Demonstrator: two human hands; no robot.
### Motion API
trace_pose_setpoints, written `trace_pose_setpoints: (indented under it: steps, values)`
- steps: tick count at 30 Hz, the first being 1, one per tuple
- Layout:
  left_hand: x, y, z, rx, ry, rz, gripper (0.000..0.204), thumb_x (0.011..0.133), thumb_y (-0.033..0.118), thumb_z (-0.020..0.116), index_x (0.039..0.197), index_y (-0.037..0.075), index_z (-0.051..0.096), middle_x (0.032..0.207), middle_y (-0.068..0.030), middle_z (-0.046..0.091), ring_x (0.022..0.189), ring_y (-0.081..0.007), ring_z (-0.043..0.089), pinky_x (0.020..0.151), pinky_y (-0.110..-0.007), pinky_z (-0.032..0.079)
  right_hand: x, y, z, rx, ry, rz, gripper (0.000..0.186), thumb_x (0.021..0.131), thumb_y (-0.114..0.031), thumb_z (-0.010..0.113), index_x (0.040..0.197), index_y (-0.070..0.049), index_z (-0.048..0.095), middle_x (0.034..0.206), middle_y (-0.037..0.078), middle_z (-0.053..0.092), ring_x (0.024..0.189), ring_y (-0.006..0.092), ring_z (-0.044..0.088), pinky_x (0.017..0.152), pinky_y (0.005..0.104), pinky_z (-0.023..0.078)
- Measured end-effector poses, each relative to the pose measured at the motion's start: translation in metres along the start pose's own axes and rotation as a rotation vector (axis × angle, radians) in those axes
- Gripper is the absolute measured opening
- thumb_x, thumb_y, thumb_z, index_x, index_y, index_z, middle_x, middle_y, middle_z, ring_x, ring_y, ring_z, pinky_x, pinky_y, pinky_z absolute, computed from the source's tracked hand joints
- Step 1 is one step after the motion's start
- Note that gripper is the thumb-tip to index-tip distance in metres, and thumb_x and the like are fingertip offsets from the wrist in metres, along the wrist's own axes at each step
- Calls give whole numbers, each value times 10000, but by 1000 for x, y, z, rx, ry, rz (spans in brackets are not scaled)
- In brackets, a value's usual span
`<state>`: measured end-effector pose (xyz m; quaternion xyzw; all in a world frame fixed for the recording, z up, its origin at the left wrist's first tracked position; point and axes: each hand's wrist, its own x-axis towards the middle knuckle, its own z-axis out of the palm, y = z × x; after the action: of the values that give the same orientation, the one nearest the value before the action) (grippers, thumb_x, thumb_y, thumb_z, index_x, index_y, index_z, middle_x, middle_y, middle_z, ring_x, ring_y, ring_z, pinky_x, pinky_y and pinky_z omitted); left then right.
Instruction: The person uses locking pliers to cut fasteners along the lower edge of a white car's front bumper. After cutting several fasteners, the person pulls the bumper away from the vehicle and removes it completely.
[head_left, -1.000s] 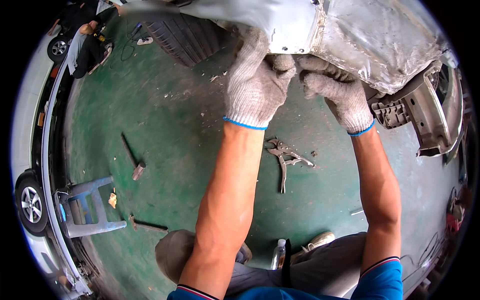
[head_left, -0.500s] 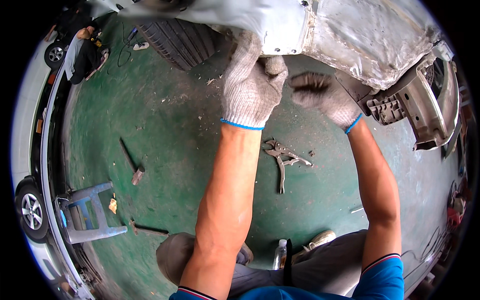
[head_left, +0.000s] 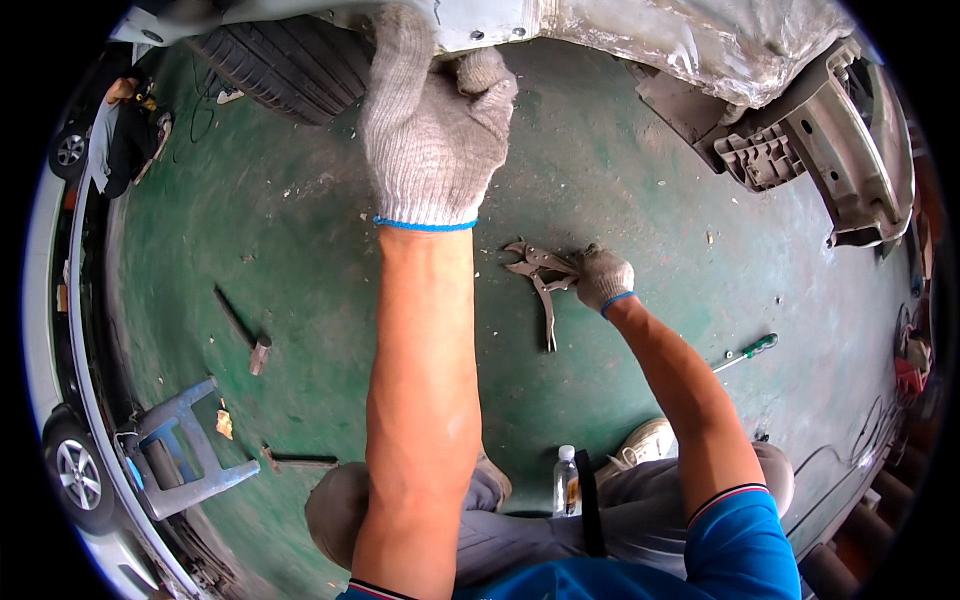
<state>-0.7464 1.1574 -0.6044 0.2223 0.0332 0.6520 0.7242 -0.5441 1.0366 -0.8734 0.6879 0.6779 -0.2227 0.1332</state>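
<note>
My left hand (head_left: 430, 140), in a knitted white glove, is raised to the lower edge of a worn white car body panel (head_left: 490, 22). Its fingers are closed at that edge, partly hidden by the metal. Lower and to the right, my gloved right hand (head_left: 606, 277) has its fingers wrapped round one end of a pair of locking pliers (head_left: 540, 262) on the green floor. The pliers' jaws point left, and their second handle (head_left: 548, 315) sticks out towards me.
A tyre (head_left: 290, 70) stands beyond my left hand. Hammers (head_left: 258, 350), a stool (head_left: 205, 440), a green-handled screwdriver (head_left: 755, 348) and a bottle (head_left: 566, 480) surround me. Detached bumper parts (head_left: 840, 150) jut in at right. Another person (head_left: 125, 140) crouches far left.
My right hand has come down from near the panel and closed on the locking pliers. My left hand stays at the panel edge while the whole view has shifted.
</note>
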Motion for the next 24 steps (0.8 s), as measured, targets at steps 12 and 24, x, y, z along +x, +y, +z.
trace_pose_setpoints:
  steps: [12, 24]
  values:
    - [1, 3, -3, 36, -42, -39, 308, 980, 296, 774, 1207, 128, 652, 988, -17, 631, 756, -183, 520, 652, -325, 422, -21, -23, -19, 403, 116, 192, 312, 944, -322, 646, 1201, -185, 758, 1073, 163, 777, 1094, 389, 729, 889, 494, 576]
    - [3, 7, -2, 108, -54, -58, 409, 981, 382, 770, 1241, 109, 615, 947, -16, 596, 727, -173, 448, 644, -324, 338, -36, -38, -138, 1777, 226, -342, 292, 828, -18, 669, 1100, -43, 772, 816, -39, 662, 638, 53, 484, 556, 231, 380]
